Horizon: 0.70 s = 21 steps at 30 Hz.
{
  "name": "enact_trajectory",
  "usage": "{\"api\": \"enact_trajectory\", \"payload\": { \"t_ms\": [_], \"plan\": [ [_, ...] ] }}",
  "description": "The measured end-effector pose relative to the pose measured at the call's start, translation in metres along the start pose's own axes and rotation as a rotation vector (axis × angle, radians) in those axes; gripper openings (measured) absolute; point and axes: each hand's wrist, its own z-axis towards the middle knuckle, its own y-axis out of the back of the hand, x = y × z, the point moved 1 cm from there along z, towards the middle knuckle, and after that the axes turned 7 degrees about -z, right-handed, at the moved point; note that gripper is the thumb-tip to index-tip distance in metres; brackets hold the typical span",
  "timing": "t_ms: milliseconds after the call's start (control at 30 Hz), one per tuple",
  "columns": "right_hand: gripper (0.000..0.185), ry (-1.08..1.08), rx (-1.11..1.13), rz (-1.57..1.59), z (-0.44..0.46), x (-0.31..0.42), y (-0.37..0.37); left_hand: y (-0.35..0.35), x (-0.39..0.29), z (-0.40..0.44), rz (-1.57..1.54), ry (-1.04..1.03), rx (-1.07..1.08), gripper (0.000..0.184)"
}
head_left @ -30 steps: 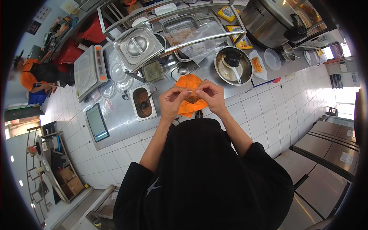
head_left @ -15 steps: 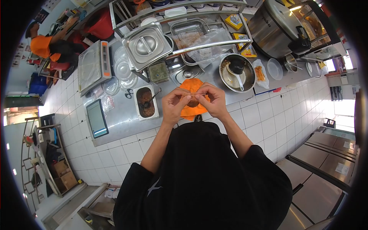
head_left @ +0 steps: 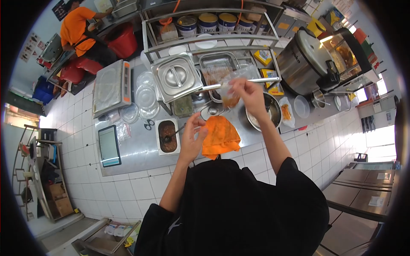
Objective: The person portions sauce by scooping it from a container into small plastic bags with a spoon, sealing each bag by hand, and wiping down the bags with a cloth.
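My right hand (head_left: 251, 97) is raised over the back of the counter, pinching the top of a small clear plastic bag (head_left: 231, 100) with brownish-orange sauce in its bottom. My left hand (head_left: 194, 135) hovers with fingers apart and nothing in them, beside an orange cloth (head_left: 221, 137) at the counter's front edge. To the left of that hand sits a white-rimmed container of dark red sauce (head_left: 167, 147), a black ladle (head_left: 170, 137) resting in it. A pan (head_left: 277, 112) stands below my right hand, partly hidden by my forearm.
A lidded steel tray (head_left: 176, 77), a kitchen scale (head_left: 112, 88), clear round lids (head_left: 146, 96), scissors (head_left: 149, 124) and a tablet (head_left: 109, 146) occupy the left side. A large cooker (head_left: 305, 64) stands right. At the far left works a person in an orange shirt (head_left: 77, 30).
My hands have separated. The right one has carried the sauce bag up and away to the back right; the left has let go and stays near the cloth, now more exposed. The view has shifted.
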Motion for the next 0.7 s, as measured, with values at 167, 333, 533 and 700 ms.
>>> {"api": "enact_trajectory", "payload": {
  "t_ms": [167,333,533,700],
  "plan": [
    [0.022,-0.064,-0.219,-0.388,0.127,-0.071,0.026,0.040,0.018,-0.028,0.130,0.135,-0.012,0.034],
    [0.030,-0.432,-0.361,-0.206,0.220,-0.170,0.024,0.061,0.042,-0.057,0.261,0.422,-0.039,0.029],
    [0.030,-0.591,0.078,-0.306,0.237,-0.168,-0.003,0.050,0.115,-0.055,0.595,0.238,0.085,0.048],
    [0.029,0.532,-0.196,-0.891,0.105,-0.066,0.005,0.000,0.139,-0.030,1.313,0.244,0.266,0.072]
  ]
}}
